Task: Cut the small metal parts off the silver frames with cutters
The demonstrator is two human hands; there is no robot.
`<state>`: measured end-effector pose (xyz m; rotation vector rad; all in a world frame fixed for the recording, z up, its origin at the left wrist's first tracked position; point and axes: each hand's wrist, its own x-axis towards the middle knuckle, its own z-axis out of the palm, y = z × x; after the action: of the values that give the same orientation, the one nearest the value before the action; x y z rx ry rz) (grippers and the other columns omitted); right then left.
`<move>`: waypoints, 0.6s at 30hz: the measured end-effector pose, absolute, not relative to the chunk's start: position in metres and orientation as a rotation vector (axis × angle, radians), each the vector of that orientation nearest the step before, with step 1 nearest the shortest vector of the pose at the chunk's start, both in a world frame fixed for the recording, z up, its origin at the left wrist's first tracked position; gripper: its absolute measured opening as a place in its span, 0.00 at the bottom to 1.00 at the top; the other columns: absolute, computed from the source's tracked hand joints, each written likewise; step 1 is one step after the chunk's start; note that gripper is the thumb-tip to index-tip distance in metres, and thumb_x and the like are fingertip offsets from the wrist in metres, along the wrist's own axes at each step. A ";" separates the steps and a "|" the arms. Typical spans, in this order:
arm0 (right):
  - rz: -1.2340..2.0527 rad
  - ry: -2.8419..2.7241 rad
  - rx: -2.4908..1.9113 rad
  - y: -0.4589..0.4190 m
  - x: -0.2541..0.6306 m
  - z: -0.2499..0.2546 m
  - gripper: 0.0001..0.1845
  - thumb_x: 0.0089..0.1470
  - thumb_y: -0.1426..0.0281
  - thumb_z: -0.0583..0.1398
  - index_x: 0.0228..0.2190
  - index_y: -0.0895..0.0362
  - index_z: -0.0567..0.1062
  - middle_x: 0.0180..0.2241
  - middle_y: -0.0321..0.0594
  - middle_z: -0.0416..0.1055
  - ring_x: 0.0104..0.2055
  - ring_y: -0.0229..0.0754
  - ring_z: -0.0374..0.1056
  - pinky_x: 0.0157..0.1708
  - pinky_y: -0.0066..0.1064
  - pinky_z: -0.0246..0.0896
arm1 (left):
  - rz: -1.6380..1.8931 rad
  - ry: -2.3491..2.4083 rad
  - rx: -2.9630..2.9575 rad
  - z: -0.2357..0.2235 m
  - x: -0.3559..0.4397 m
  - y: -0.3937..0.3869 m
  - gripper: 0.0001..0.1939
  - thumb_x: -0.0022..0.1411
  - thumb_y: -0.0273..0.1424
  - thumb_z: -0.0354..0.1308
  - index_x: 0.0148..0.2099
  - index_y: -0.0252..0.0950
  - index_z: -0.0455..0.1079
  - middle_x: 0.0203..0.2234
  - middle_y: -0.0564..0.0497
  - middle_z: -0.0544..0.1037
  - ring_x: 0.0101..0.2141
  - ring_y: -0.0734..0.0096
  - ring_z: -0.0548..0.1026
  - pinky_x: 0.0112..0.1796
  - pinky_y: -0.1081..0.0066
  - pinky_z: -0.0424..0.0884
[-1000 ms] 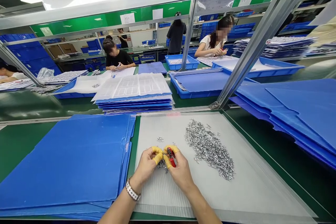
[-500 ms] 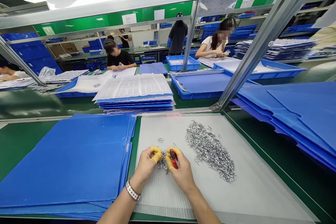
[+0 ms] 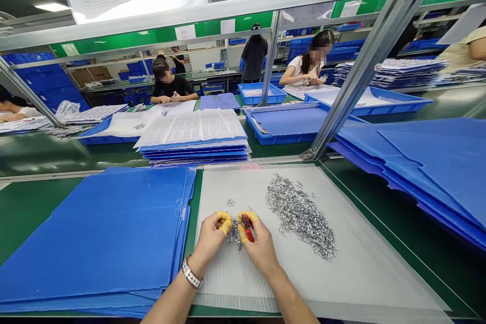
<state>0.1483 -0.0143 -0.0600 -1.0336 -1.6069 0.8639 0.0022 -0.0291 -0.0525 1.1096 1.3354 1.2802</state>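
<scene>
My left hand (image 3: 210, 238) and my right hand (image 3: 258, 245) meet over a clear corrugated sheet (image 3: 341, 273), both with yellow finger cots on the fingertips. The right hand grips a small red-handled tool (image 3: 247, 228). The left hand pinches a tiny metal piece against the tool; a small cluster of metal parts (image 3: 234, 235) lies between the hands. A long heap of small shiny metal parts (image 3: 299, 215) lies just right of the hands, and a few loose ones (image 3: 230, 202) sit ahead. A wristwatch (image 3: 191, 274) is on my left wrist.
A stack of blue corrugated sheets (image 3: 98, 233) lies to the left, more blue sheets (image 3: 429, 162) to the right. Ahead are stacked sheets with a white tray insert (image 3: 193, 131), blue bins (image 3: 292, 124) and a slanted metal frame post (image 3: 357, 71). Other people work at benches beyond.
The hands stay together at the same spot, with small finger movements around the red tool. The view shifted slightly.
</scene>
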 end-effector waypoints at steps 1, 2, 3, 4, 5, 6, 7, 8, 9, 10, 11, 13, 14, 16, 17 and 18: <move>0.858 -1.613 -1.029 -0.014 0.148 -0.059 0.12 0.51 0.70 0.56 0.41 0.53 0.71 0.38 0.42 0.75 0.39 0.44 0.72 0.39 0.36 0.69 | 1.275 1.335 1.123 -0.052 0.003 -0.030 0.13 0.52 0.39 0.61 0.31 0.33 0.71 0.24 0.52 0.71 0.25 0.75 0.66 0.27 0.75 0.62; 0.851 -1.619 -1.024 -0.014 0.147 -0.059 0.12 0.51 0.70 0.56 0.40 0.53 0.71 0.38 0.41 0.74 0.39 0.44 0.71 0.40 0.36 0.69 | 1.269 1.335 1.138 -0.051 0.004 -0.030 0.12 0.53 0.38 0.60 0.31 0.33 0.70 0.24 0.52 0.71 0.25 0.75 0.65 0.27 0.75 0.62; 0.842 -1.626 -1.020 -0.014 0.146 -0.058 0.12 0.50 0.71 0.56 0.40 0.53 0.71 0.37 0.41 0.74 0.39 0.44 0.71 0.40 0.37 0.68 | 1.261 1.335 1.154 -0.051 0.004 -0.031 0.11 0.53 0.38 0.60 0.31 0.33 0.70 0.23 0.52 0.71 0.25 0.75 0.65 0.27 0.75 0.62; 0.835 -1.633 -1.016 -0.014 0.145 -0.057 0.12 0.50 0.71 0.56 0.39 0.53 0.71 0.37 0.41 0.74 0.38 0.44 0.71 0.40 0.37 0.68 | 1.252 1.336 1.172 -0.050 0.005 -0.031 0.11 0.53 0.37 0.60 0.30 0.33 0.70 0.23 0.52 0.71 0.25 0.75 0.65 0.27 0.75 0.62; 0.830 -1.637 -1.015 -0.014 0.144 -0.057 0.12 0.49 0.71 0.57 0.38 0.53 0.72 0.36 0.41 0.74 0.38 0.44 0.70 0.40 0.38 0.68 | 1.242 1.339 1.191 -0.050 0.006 -0.031 0.11 0.53 0.37 0.59 0.30 0.33 0.70 0.23 0.52 0.71 0.25 0.75 0.65 0.27 0.75 0.62; 0.827 -1.639 -1.016 -0.013 0.144 -0.057 0.11 0.49 0.71 0.57 0.37 0.52 0.72 0.36 0.40 0.74 0.37 0.44 0.70 0.40 0.38 0.68 | 1.233 1.347 1.210 -0.050 0.006 -0.032 0.11 0.53 0.37 0.59 0.30 0.33 0.70 0.23 0.52 0.71 0.24 0.75 0.66 0.27 0.75 0.62; 0.825 -1.637 -1.021 -0.013 0.145 -0.057 0.11 0.48 0.70 0.58 0.37 0.52 0.72 0.35 0.40 0.74 0.36 0.44 0.70 0.39 0.38 0.68 | 1.228 1.362 1.228 -0.050 0.006 -0.031 0.12 0.54 0.38 0.59 0.30 0.33 0.70 0.23 0.52 0.71 0.24 0.75 0.66 0.27 0.75 0.63; 0.824 -1.629 -1.031 -0.013 0.146 -0.057 0.10 0.48 0.69 0.58 0.37 0.52 0.72 0.35 0.40 0.73 0.35 0.44 0.69 0.39 0.38 0.68 | 1.227 1.387 1.245 -0.050 0.004 -0.031 0.13 0.54 0.39 0.59 0.30 0.33 0.71 0.23 0.51 0.72 0.25 0.74 0.67 0.27 0.75 0.63; 0.823 -1.615 -1.045 -0.013 0.149 -0.058 0.11 0.49 0.67 0.59 0.37 0.52 0.72 0.35 0.41 0.73 0.34 0.43 0.69 0.38 0.38 0.68 | 1.231 1.421 1.264 -0.050 0.002 -0.030 0.13 0.55 0.40 0.58 0.31 0.33 0.71 0.24 0.51 0.73 0.25 0.74 0.67 0.27 0.74 0.63; 0.821 -1.594 -1.063 -0.012 0.152 -0.059 0.11 0.50 0.66 0.59 0.38 0.53 0.72 0.35 0.41 0.73 0.34 0.43 0.69 0.38 0.38 0.68 | 1.237 1.467 1.284 -0.050 -0.001 -0.029 0.14 0.56 0.40 0.57 0.33 0.33 0.71 0.25 0.50 0.73 0.25 0.73 0.67 0.27 0.74 0.63; 0.816 -1.571 -1.085 -0.011 0.156 -0.060 0.12 0.51 0.64 0.59 0.39 0.53 0.71 0.35 0.42 0.73 0.34 0.43 0.69 0.39 0.38 0.68 | 1.243 1.522 1.311 -0.049 -0.004 -0.028 0.14 0.57 0.40 0.56 0.34 0.33 0.72 0.26 0.50 0.73 0.25 0.73 0.67 0.27 0.74 0.63; 0.820 -1.488 -1.126 -0.009 0.167 -0.063 0.15 0.53 0.61 0.58 0.42 0.54 0.70 0.36 0.42 0.73 0.35 0.42 0.69 0.40 0.38 0.68 | 1.243 1.637 1.390 -0.046 -0.012 -0.027 0.12 0.58 0.37 0.55 0.36 0.34 0.73 0.27 0.50 0.73 0.25 0.73 0.66 0.28 0.74 0.61; 0.829 -1.432 -1.141 -0.008 0.172 -0.065 0.17 0.53 0.60 0.58 0.42 0.55 0.69 0.37 0.43 0.73 0.36 0.42 0.70 0.41 0.39 0.68 | 1.233 1.685 1.444 -0.043 -0.015 -0.027 0.10 0.58 0.35 0.56 0.37 0.35 0.74 0.27 0.51 0.73 0.25 0.73 0.66 0.28 0.73 0.61; 0.851 -1.326 -1.156 -0.006 0.183 -0.068 0.19 0.52 0.57 0.59 0.42 0.55 0.69 0.37 0.43 0.72 0.37 0.43 0.70 0.43 0.39 0.68 | 1.195 1.742 1.562 -0.038 -0.018 -0.029 0.09 0.57 0.31 0.56 0.40 0.38 0.75 0.29 0.51 0.73 0.28 0.71 0.67 0.32 0.71 0.62; 0.860 -1.287 -1.160 -0.005 0.188 -0.070 0.19 0.51 0.57 0.60 0.41 0.55 0.69 0.37 0.43 0.72 0.37 0.43 0.70 0.43 0.40 0.68 | 1.175 1.749 1.612 -0.036 -0.017 -0.030 0.11 0.56 0.30 0.57 0.42 0.40 0.75 0.31 0.50 0.74 0.30 0.70 0.68 0.34 0.71 0.63; 0.863 -1.264 -1.163 -0.005 0.192 -0.071 0.19 0.51 0.56 0.60 0.40 0.56 0.69 0.37 0.43 0.72 0.38 0.43 0.70 0.44 0.40 0.68 | 1.144 1.744 1.671 -0.033 -0.016 -0.032 0.13 0.56 0.28 0.57 0.44 0.41 0.75 0.32 0.50 0.74 0.32 0.68 0.69 0.36 0.70 0.63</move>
<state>0.1919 -0.0049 -0.0715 -1.1626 -1.2636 0.8630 -0.0164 -0.0318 -0.0334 1.6714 1.7443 1.1445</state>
